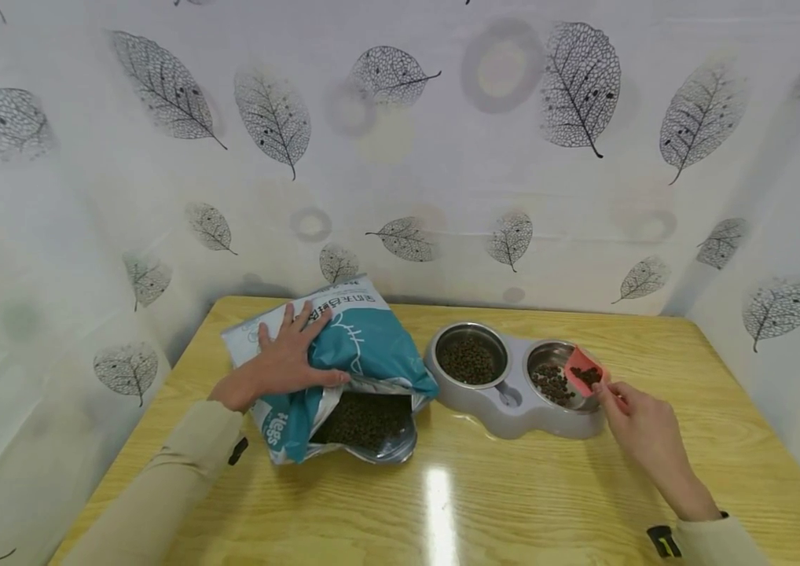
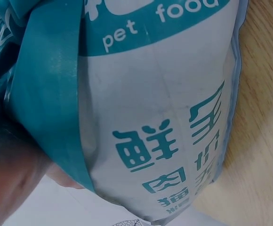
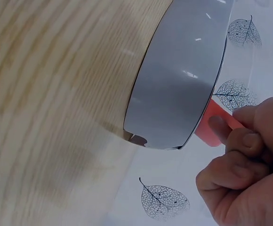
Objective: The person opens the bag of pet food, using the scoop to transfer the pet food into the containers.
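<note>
My right hand [image 1: 644, 432] pinches the handle of a pink scoop [image 1: 581, 368], which is tilted over the right steel bowl [image 1: 537, 354]. Some brown kibble lies in the scoop, and more is scattered in that bowl. With fingers spread, my left hand [image 1: 287, 360] rests on a teal and white pet food bag [image 1: 379, 334]. The bag lies on its side, its mouth facing me with kibble [image 1: 365, 420] inside. In the right wrist view, curled fingers [image 3: 240, 172] hold the scoop [image 3: 214, 127] beside the grey feeder. The bag's printed side [image 2: 141, 103] fills the left wrist view.
A grey double feeder [image 1: 509, 417] stands right of the bag, holding both bowls. Its left bowl [image 1: 472, 326] contains a layer of kibble. Everything sits on a wooden table [image 1: 513, 503], with leaf-patterned sheeting [image 1: 442, 173] behind and at both sides.
</note>
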Available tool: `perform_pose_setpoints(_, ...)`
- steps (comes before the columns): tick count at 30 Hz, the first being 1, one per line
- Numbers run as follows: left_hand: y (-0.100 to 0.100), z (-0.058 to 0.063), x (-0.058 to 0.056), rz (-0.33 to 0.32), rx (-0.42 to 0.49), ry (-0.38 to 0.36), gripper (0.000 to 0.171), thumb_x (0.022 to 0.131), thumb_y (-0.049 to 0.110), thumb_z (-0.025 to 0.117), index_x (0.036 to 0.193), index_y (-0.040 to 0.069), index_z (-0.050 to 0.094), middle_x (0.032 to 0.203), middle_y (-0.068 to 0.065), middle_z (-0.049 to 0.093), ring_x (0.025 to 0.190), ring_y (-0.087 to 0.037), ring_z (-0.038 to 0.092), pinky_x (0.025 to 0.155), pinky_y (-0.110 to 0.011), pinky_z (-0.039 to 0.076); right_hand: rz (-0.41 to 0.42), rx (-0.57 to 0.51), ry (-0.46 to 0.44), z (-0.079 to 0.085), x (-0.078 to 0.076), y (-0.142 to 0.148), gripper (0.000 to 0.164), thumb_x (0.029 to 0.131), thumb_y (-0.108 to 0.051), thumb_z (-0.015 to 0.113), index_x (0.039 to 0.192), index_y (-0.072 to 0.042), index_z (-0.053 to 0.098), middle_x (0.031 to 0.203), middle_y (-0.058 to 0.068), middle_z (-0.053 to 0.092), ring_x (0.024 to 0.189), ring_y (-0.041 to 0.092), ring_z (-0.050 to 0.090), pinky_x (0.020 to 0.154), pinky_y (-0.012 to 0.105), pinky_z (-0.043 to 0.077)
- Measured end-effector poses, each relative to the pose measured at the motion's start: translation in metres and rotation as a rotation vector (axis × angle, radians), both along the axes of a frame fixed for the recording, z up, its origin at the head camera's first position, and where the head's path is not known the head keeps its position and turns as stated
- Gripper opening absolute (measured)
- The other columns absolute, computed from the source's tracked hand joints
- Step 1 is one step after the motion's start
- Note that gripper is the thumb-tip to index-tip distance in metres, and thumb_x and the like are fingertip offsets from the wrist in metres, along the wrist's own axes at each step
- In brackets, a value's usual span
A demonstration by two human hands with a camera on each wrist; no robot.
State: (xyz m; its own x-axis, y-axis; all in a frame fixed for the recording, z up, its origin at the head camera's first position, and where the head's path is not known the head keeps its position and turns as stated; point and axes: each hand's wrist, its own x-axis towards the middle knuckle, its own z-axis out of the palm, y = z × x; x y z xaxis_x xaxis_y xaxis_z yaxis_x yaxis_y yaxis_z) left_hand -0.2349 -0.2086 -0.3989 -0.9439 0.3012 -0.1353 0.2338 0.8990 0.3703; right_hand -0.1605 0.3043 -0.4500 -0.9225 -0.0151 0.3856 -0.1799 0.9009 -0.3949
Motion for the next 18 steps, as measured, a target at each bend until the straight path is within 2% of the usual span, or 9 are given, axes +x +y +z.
perform_pose_setpoints(4,-0.0003,-0.0006,-0.0006,-0.001,-0.006,-0.002,0.119,0.08,0.075,0.069,0.167,0.018,0.011,0.173,-0.021,-0.002,0.157,-0.051,-0.011,0.112,-0.085,-0.004,0.025,0.082,0.106,-0.0021,0.0002,0.0008,0.018,0.096,-0.011,0.069,0.083,0.001,0.068,0.054,-0.009,0.026,0.05,0.002,0.017,0.047,0.022,0.016)
perform_pose_setpoints(7,-0.0008,-0.0008,-0.0008,0.0,-0.006,-0.001,0.119,0.081,0.074,0.07,0.167,0.018,0.011,0.173,-0.021,-0.002,0.157,-0.051,-0.011,0.112,-0.084,-0.005,0.03,0.142,0.166,-0.0022,0.0006,0.0009,0.023,0.094,-0.011,0.071,0.074,-0.005,0.06,0.054,-0.01,0.023,0.05,0.003,0.016,0.047,0.021,0.013)
perform_pose_setpoints(11,-0.0011,-0.0015,-0.0012,0.001,-0.01,0.002,0.119,0.08,0.075,0.069,0.167,0.018,0.011,0.173,-0.021,-0.002,0.156,-0.052,-0.01,0.112,-0.085,-0.004,0.037,0.201,0.234,-0.0021,0.002,0.001,0.028,0.092,-0.011,0.072,0.07,-0.007,0.056,0.052,-0.01,0.022,0.049,0.004,0.018,0.046,0.021,0.012)
perform_pose_setpoints(18,-0.0003,-0.0015,-0.001,0.002,-0.011,0.0,0.119,0.081,0.074,0.07,0.167,0.018,0.011,0.173,-0.021,-0.002,0.156,-0.051,-0.012,0.112,-0.085,-0.004,0.012,0.241,0.242,-0.002,0.004,0.0023,0.032,0.092,-0.011,0.072,0.068,-0.009,0.052,0.051,-0.008,0.024,0.046,0.006,0.021,0.044,0.022,0.012)
